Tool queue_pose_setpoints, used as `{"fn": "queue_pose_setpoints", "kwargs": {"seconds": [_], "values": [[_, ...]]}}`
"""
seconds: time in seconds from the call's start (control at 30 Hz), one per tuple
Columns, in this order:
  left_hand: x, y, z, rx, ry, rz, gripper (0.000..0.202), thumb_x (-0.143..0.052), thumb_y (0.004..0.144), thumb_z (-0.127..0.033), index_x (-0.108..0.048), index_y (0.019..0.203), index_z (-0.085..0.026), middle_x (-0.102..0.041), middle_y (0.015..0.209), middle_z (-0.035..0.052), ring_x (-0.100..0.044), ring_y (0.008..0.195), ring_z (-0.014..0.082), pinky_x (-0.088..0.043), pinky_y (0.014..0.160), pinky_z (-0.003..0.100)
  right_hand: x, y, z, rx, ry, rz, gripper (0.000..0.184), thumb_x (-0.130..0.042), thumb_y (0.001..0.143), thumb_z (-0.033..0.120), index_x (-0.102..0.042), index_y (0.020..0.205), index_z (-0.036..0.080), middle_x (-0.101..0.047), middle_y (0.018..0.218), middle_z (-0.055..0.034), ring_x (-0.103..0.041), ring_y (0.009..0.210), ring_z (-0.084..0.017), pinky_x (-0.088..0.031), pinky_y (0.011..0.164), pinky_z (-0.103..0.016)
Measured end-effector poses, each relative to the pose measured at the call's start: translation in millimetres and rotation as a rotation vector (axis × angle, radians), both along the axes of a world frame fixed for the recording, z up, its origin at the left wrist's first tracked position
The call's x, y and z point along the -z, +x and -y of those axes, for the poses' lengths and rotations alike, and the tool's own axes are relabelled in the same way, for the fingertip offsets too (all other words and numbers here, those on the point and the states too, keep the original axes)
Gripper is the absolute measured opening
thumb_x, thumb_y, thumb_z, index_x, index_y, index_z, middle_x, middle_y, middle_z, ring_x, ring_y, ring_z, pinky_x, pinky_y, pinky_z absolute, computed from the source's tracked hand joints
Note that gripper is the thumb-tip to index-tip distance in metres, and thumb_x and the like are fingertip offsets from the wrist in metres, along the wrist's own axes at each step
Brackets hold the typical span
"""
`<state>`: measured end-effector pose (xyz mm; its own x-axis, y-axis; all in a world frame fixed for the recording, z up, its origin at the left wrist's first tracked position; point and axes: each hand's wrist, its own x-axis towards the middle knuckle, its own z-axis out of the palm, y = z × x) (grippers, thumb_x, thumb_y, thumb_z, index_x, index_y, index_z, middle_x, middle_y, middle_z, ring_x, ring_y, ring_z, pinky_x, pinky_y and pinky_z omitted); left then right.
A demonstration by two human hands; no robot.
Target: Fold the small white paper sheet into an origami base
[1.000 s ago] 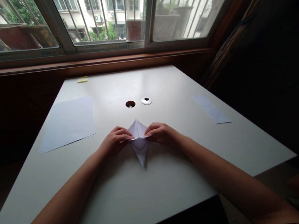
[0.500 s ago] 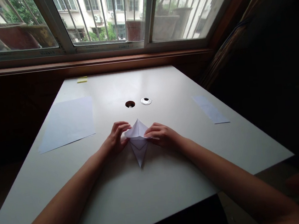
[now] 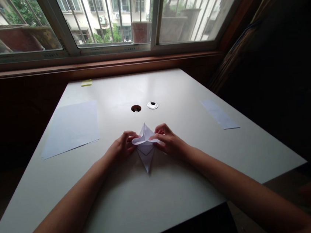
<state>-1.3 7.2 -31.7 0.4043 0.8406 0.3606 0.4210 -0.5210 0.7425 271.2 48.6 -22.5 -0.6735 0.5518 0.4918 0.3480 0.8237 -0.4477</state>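
Observation:
A piece of white folded paper (image 3: 146, 150) lies on the white table in front of me, one point toward the window and a longer point toward me. Its middle layers stand up as curved flaps on both sides. My left hand (image 3: 125, 143) is closed on the left flap, fingers bent and thumb low. On the other side my right hand (image 3: 169, 139) pinches the right flap between thumb and index finger, its other fingers curled. The fingertips hide the flaps' outer edges in part.
On the white table (image 3: 179, 188) lie a large sheet of paper (image 3: 72, 129) at left, a paper strip (image 3: 219, 114) at right and yellow sticky notes (image 3: 86, 83) at the far edge. Beyond the paper are a round hole (image 3: 136, 108) and a metal ring cover (image 3: 152, 105).
The paper's side flaps have curled up and inward more. My left fingers have bent closer around the left flap, and my right hand has changed from flat-lying fingers to a raised pinch.

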Motion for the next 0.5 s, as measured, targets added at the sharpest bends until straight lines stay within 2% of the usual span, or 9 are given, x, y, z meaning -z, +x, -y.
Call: {"fn": "queue_pose_setpoints", "kwargs": {"seconds": [0.13, 0.27, 0.37, 0.5], "values": [[2.0, -1.7, -1.4, -0.070, 0.051, -0.115, 0.031, -0.062, 0.089, -0.023, -0.046, 0.116, -0.022, -0.064, 0.109, 0.0070, -0.069, 0.086, 0.0159, -0.057, 0.075, 0.030, 2.6, -2.0, 6.4, 0.130, -0.171, -0.102, 0.047, -0.067, 0.087, 0.025, -0.050, 0.130, 0.030, -0.038, 0.121, -0.0089, -0.056, 0.098, -0.020, -0.058, 0.089, -0.042], [0.6, -2.1, -2.4, -0.089, 0.100, -0.213, 0.024, -0.061, 0.090, -0.025, -0.051, 0.111, -0.021, -0.058, 0.106, 0.0049, -0.057, 0.065, 0.0081, -0.051, 0.062, 0.023, 7.3, -4.9, 9.9, 0.251, -0.363, -0.249, 0.053, -0.072, 0.081, 0.025, -0.046, 0.127, 0.031, -0.046, 0.112, -0.0055, -0.059, 0.093, -0.018, -0.059, 0.087, -0.040], [-0.9, -1.5, -3.1, -0.060, 0.193, -0.301, 0.014, -0.059, 0.092, -0.026, -0.057, 0.105, -0.021, -0.055, 0.104, 0.0041, -0.053, 0.065, 0.0073, -0.049, 0.062, 0.022, 8.3, -7.4, 10.1, 0.304, -0.484, -0.318, 0.052, -0.072, 0.080, 0.026, -0.044, 0.124, 0.029, -0.054, 0.103, -0.0019, -0.062, 0.088, -0.017, -0.060, 0.086, -0.040], [-0.2, -0.9, -2.9, -0.065, 0.316, -0.383, 0.012, -0.058, 0.094, -0.031, -0.062, 0.092, -0.020, -0.052, 0.097, 0.0047, -0.053, 0.078, 0.0136, -0.050, 0.068, 0.027, 5.0, -9.6, 9.4, 0.376, -0.563, -0.370, 0.048, -0.072, 0.078, 0.026, -0.046, 0.119, 0.026, -0.061, 0.099, -0.0006, -0.066, 0.086, -0.017, -0.059, 0.085, -0.038]]}}
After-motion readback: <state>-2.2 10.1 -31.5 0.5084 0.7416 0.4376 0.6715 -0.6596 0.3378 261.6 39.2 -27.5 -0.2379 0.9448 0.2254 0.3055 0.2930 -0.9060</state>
